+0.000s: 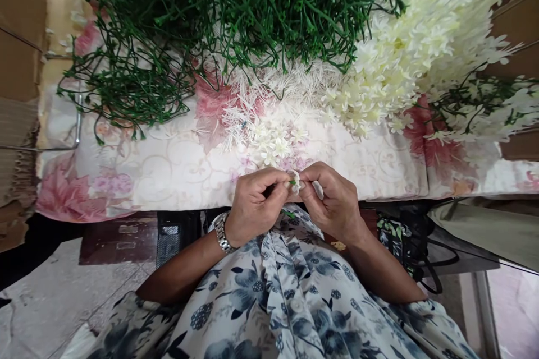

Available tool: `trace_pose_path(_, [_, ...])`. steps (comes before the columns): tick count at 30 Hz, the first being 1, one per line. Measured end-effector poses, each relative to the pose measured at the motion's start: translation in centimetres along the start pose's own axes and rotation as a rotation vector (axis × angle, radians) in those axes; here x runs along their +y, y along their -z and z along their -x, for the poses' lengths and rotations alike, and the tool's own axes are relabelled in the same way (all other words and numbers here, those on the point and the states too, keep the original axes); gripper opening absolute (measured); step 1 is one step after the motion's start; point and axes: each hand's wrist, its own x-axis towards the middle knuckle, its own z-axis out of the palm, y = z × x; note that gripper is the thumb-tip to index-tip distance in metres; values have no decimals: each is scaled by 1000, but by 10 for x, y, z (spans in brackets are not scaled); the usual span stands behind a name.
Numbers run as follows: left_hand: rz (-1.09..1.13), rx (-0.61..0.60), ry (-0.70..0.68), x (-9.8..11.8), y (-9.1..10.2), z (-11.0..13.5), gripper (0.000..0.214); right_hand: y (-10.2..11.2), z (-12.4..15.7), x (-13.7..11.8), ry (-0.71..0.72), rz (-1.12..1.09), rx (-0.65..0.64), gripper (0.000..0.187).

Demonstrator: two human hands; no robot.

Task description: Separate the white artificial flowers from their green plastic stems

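Close to the table's front edge, my two hands meet in front of my body. My left hand [257,202], with a metal watch on the wrist, pinches a green plastic stem [292,182] between thumb and forefinger. Fingertips of my right hand [330,197] are closed on a small white artificial flower [296,179] at the stem's end. Most of the stem is hidden by my fingers. Just beyond my hands lies a little group of loose white flowers [272,143] on the floral tablecloth [168,174].
A big heap of green plastic stems [269,5] covers the back of the table. White thread-like pieces [307,76] lie under it. Cream flowers [391,67] are piled at right, beside flowered stems [484,104]. Cardboard boxes [21,28] stand at the left.
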Motion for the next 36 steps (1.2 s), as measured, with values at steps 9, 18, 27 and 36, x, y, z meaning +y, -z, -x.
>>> trace_pose_path(9, [119, 38, 171, 0, 1, -1, 13, 1, -7, 1, -56, -54, -35, 8])
trace_pose_path(18, [126, 21, 176, 0, 2, -1, 14, 8, -12, 6, 47, -24, -129, 15])
trace_pose_path(27, [91, 35, 114, -1, 2, -3, 14, 7, -11, 8, 43, -23, -147, 15])
trace_pose_path(36, [-1, -5, 11, -2, 2, -6, 13, 14, -12, 7, 60, 44, -212, 14])
